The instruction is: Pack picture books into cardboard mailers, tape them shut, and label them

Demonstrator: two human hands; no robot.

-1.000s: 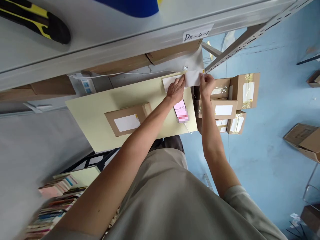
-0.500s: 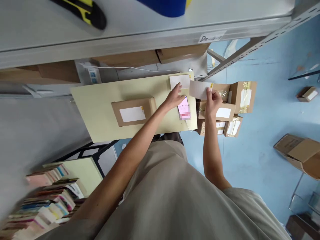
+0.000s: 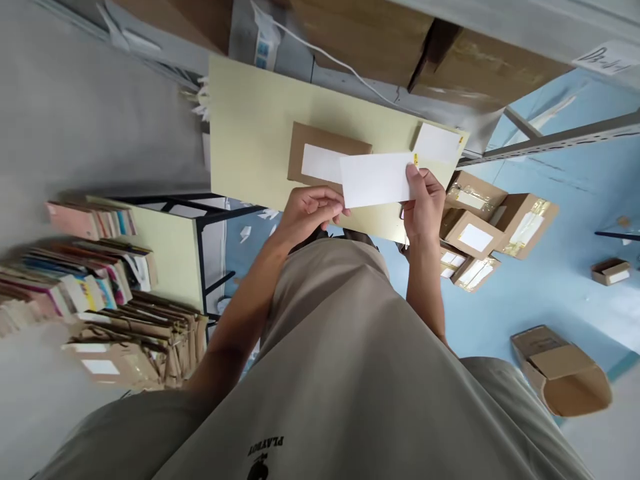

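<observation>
A white label (image 3: 377, 180) with a small yellow mark at its upper right corner is held flat over the table (image 3: 250, 133). My right hand (image 3: 424, 203) pinches its right end between thumb and fingers. At the lower left corner, the closed fingertips of my left hand (image 3: 314, 215) grip the label's edge. Behind it lies a cardboard box (image 3: 333, 137) bearing a white label of its own, partly covered by the held one. A stack of similar white labels (image 3: 437, 142) rests at the table's right end. The phone (image 3: 401, 212) is mostly hidden behind my right hand.
Labelled cardboard boxes (image 3: 475, 233) are piled on the floor just right of the table. An open carton (image 3: 565, 370) lies farther right. Books (image 3: 90, 267) and flat packages (image 3: 145, 340) fill the left side. Shelving with large boxes (image 3: 360, 40) runs along the far edge.
The label in my right hand has moved left, over the box. My left hand has come away from the label stack to the held label's corner. The view has turned and shifted.
</observation>
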